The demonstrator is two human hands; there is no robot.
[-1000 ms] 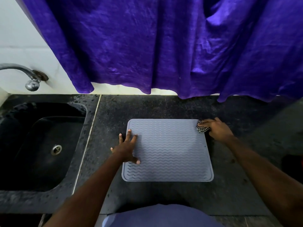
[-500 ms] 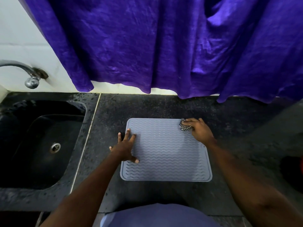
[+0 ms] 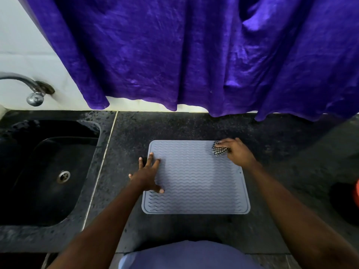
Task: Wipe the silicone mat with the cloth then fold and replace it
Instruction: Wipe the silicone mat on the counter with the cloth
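Observation:
A grey silicone mat (image 3: 196,183) with a wavy ribbed surface lies flat on the dark stone counter (image 3: 194,127). My left hand (image 3: 148,174) rests on the mat's left edge with straight, spread fingers. My right hand (image 3: 236,152) grips a small bunched black-and-white checked cloth (image 3: 218,148) and holds it against the mat's far right corner. Most of the cloth is hidden under my fingers.
A black sink (image 3: 44,171) with a metal drain is set into the counter at the left, and a chrome tap (image 3: 33,90) juts from the wall above it. A purple curtain (image 3: 194,55) hangs behind the counter. An orange-edged object (image 3: 356,195) shows at the right border.
My right hand slid the cloth left along the mat's far edge, then back a little to the right. My left hand stayed on the mat's left edge.

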